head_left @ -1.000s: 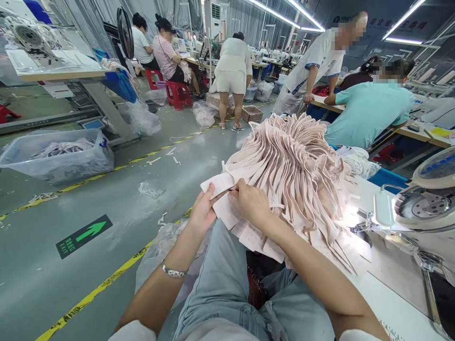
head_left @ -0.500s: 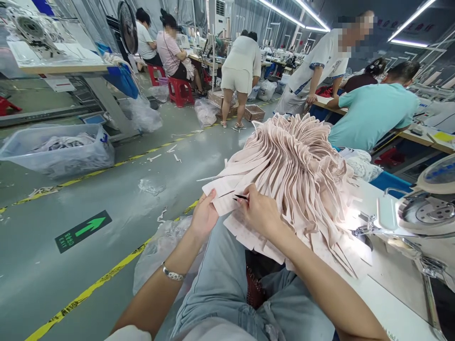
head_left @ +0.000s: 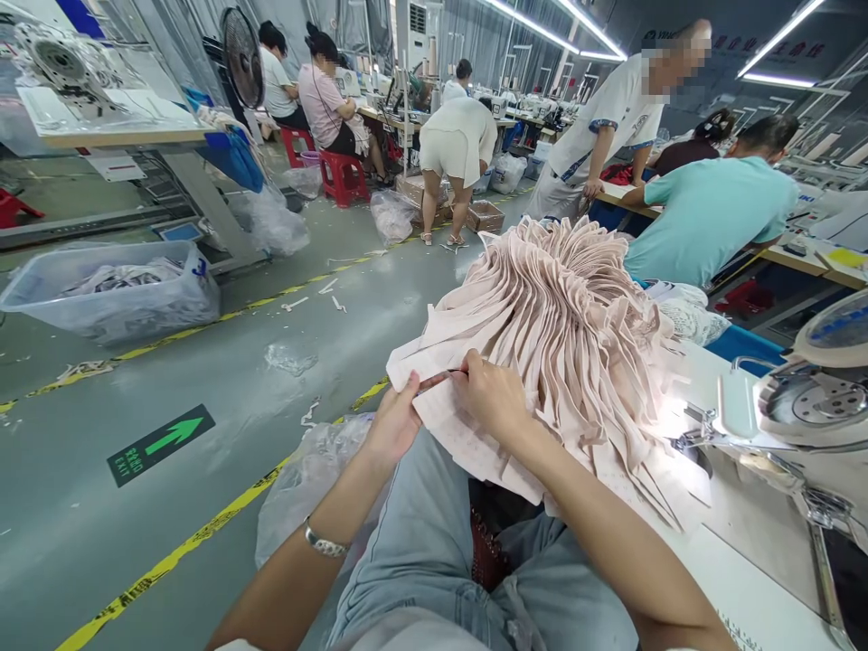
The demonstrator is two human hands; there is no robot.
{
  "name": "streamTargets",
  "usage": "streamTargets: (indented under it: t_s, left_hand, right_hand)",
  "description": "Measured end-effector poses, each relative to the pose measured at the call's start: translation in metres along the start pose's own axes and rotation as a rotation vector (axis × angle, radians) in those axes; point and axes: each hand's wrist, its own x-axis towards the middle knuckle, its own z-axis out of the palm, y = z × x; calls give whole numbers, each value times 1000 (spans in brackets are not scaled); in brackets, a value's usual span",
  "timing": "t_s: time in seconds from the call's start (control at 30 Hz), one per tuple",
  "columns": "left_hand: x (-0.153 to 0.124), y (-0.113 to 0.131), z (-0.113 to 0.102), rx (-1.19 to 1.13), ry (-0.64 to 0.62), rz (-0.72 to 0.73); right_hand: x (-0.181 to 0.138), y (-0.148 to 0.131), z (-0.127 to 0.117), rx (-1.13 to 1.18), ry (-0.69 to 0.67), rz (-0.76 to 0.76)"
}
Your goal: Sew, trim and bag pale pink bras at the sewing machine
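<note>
Grey workshop floor, marked with yellow-black tape, runs from about 9 to 12 o'clock of the seated person, with a clear plastic bin of cloth at 10 o'clock and a co-worker in white bending at 12. At 2 o'clock a lit sewing machine stands on a white tabletop. Dead ahead, between 12 and 1 o'clock, rises a heap of pale pink fabric pieces, layered like pages; their near ends spill toward the lap, which probably keeps each edge within easy reach. Toward 11 o'clock, the left hand is closed on the near end of one fabric piece, thumb on top, likely to keep it steady and flat. Just beside it, nearer 12 o'clock, the right hand is curled around a slim dark tool, its tip pointing to 9 o'clock across the cloth; the fingers hide most of it, so its exact kind cannot be told. Holding the two hands so close seems to give the tip a supported edge. Jeans-clad thighs lie below the hands.
</note>
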Motion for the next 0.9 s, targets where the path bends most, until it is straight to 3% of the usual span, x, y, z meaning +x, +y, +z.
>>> streamTargets:
  t_s: [0.1, 0.17, 0.33, 0.57, 0.77, 0.9]
  left_hand:
    - [-1, -6, -13, 227, -89, -139]
    - [1, -7, -16, 270, -104, -123]
    - [9, 6, -1, -64, 77, 56]
    - [7, 6, 13, -187, 25, 79]
    - [-3, -5, 4, -58, 9, 74]
    - [-7, -16, -11, 246, -62, -97]
  right_hand:
    - [-4, 6, -3, 14, 20, 45]
    - [-9, 8, -6, 63, 49, 61]
    - [-25, 5, -11, 201, 83, 28]
    - [-19, -6, -6, 135, 28, 46]
    - [-5, -7, 6, 25, -8, 13]
    - [-4, -1, 8, 21, -19, 40]
